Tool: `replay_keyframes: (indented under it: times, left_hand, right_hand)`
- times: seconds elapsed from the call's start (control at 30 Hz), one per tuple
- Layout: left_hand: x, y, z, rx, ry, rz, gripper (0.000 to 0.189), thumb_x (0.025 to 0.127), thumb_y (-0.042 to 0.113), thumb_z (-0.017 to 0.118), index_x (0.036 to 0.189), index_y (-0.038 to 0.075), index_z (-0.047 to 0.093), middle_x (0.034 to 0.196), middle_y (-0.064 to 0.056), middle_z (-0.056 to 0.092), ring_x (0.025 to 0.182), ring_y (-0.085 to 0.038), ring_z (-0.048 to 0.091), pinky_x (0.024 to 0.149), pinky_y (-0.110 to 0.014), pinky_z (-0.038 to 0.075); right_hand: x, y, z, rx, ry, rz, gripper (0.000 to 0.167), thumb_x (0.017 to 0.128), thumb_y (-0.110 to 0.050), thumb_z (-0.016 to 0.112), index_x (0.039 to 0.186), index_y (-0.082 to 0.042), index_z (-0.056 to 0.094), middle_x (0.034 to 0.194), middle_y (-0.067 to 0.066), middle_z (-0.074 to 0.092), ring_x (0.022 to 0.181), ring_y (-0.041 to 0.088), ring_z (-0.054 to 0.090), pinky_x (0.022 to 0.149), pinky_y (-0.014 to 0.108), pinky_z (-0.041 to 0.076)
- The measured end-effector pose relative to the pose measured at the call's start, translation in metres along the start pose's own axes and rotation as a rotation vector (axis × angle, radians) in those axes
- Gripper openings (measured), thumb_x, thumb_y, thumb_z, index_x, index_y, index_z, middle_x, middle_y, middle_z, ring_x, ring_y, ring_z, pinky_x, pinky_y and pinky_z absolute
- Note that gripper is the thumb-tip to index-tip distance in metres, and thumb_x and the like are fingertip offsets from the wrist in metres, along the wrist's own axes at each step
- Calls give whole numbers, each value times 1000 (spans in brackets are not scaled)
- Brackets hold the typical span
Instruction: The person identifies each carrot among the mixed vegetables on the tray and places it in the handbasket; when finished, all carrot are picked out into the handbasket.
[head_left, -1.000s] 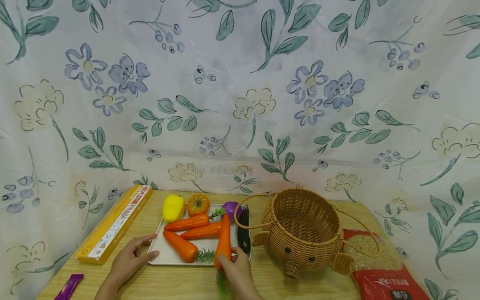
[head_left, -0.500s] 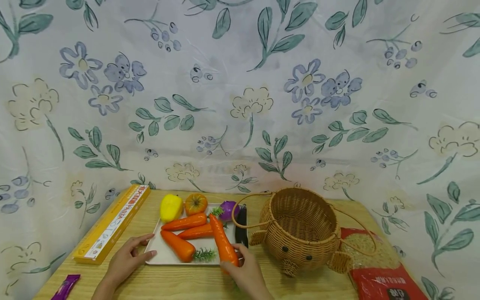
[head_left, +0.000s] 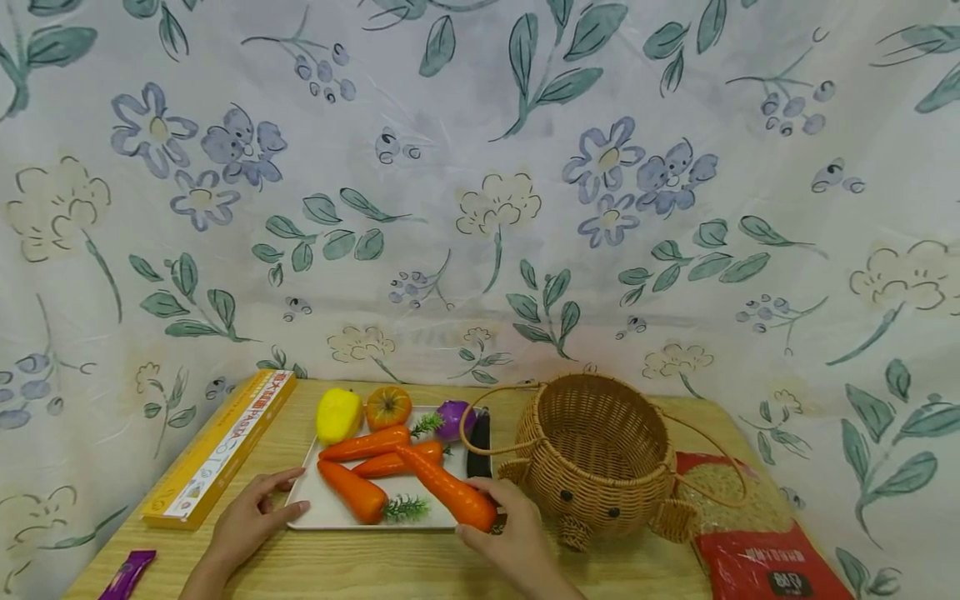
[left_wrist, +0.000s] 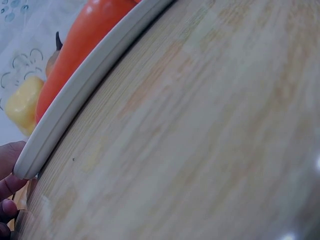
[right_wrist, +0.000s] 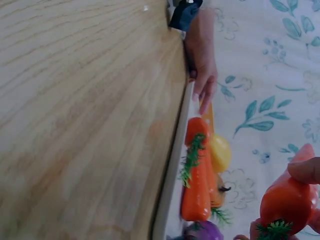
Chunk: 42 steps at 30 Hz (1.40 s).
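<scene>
My right hand (head_left: pixel 513 529) grips the thick end of an orange toy carrot (head_left: pixel 453 493), with its green top (right_wrist: pixel 275 230) showing in the right wrist view. The carrot slants over the front right of a white tray (head_left: pixel 330 511). Three more carrots lie on the tray, one (head_left: pixel 352 492) in front and another (head_left: pixel 367 444) behind. My left hand (head_left: pixel 247 521) holds the tray's front left corner between thumb and fingers. A yellow pepper (head_left: pixel 339 417), an orange pumpkin (head_left: pixel 388 407), a purple onion-like vegetable (head_left: pixel 452 421) and a dark eggplant (head_left: pixel 478 442) line the tray's back and right.
Right of the tray stands a wicker basket (head_left: pixel 600 492) with an animal face and looped handles. Behind it lies a red bag of grain (head_left: pixel 772 550). A yellow pasta box (head_left: pixel 217 458) and a purple wrapper (head_left: pixel 127 575) lie at left. A flowered curtain (head_left: pixel 480 192) hangs behind.
My right hand has lifted the carrot and moved it to the right, turning its tip toward the left. My left hand stays at the tray corner; the view shifts slightly.
</scene>
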<state>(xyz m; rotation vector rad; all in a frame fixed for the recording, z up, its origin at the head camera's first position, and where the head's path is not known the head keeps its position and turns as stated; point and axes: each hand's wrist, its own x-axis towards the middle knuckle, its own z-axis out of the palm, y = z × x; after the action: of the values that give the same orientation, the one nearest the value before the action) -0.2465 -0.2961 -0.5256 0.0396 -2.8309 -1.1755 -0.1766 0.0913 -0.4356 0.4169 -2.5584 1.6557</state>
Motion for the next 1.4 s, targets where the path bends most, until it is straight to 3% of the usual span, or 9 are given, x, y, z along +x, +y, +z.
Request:
replay_keyframes:
  times: [0.27, 0.63, 1.2, 1.4]
  left_hand:
    - [2, -2, 2, -4, -6, -3, 62, 84, 42, 77, 137, 14, 61, 114, -8, 60, 68, -9, 41, 59, -26, 33]
    - [5, -2, 3, 22, -30, -29, 67, 84, 47, 76, 138, 13, 59, 116, -8, 59, 71, -10, 41, 61, -25, 32]
    - [1, 1, 0, 33, -35, -49, 70, 83, 51, 75, 140, 12, 57, 116, -10, 59, 70, -11, 41, 61, -26, 32]
    - [1, 1, -1, 37, -38, -51, 72, 83, 51, 75, 140, 11, 57, 117, -11, 59, 70, -11, 42, 60, -25, 32]
  right_hand:
    - [-2, -11, -23, -72, 16, -31, 46, 77, -17, 85, 121, -15, 69, 111, 6, 63, 95, 14, 58, 75, 25, 49]
    - [0, -21, -49, -228, -8, -157, 48, 75, -14, 86, 120, -16, 70, 114, -1, 66, 100, 17, 60, 86, 28, 48]
    - [10, -26, -82, -284, -33, -116, 46, 76, -9, 84, 118, -22, 71, 106, -5, 63, 92, 12, 56, 80, 28, 46]
    - [17, -23, -98, -306, -2, -105, 46, 76, -10, 85, 118, -24, 71, 105, -3, 63, 90, 14, 55, 79, 30, 45]
